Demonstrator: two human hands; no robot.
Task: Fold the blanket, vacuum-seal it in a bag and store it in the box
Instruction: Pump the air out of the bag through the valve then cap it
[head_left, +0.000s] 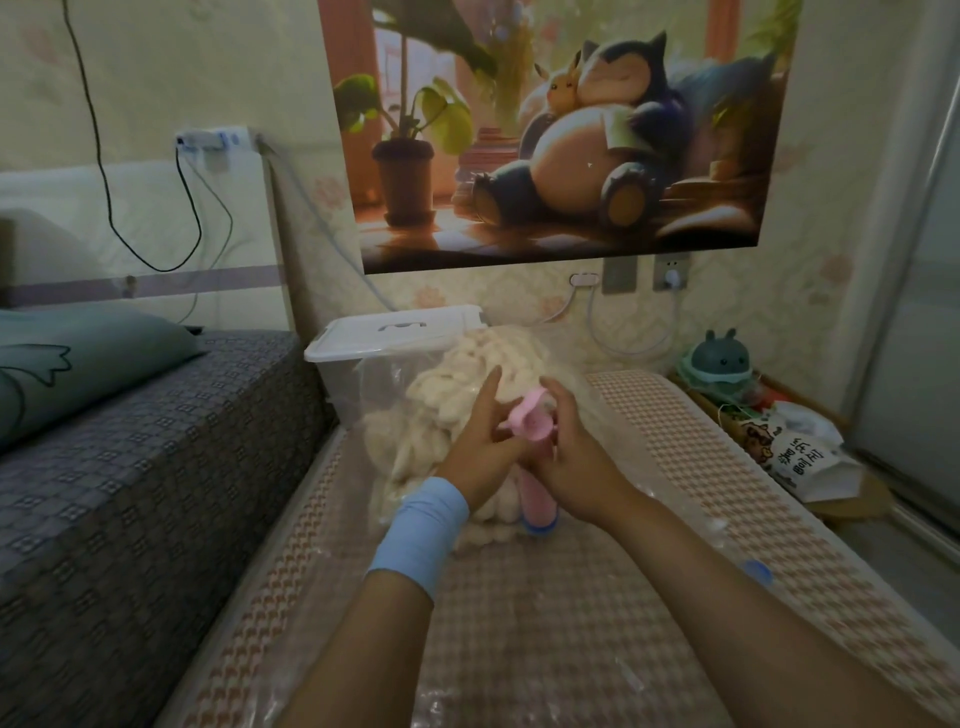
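Right grip: bare hand, fingers curled round the barrel of a pink hand pump, clamped on it, wrist bent inward, forearm coming in low from the near right. Pump is a smooth plastic cylinder with a blue base ring, standing tilted on the bag; its flared pink handle sits between the two grips. Left grip: index finger straight and laid against the bag, lower fingers at the handle's left side; cannot tell whether they clasp it. Pale blue band on that wrist. Blanket: cream, knobbly plush, bunched into a rounded lump inside the clear wrinkled film, directly under and beyond the grips. Film extends flat toward the person beneath both forearms. All this lies on a woven houndstooth mat, with bare mat to the right of the grips up to its rounded edge. Beyond the grips, touching the bag: translucent box, white lid on. Left of the grips, a grey quilted bed rises close beside the mat.
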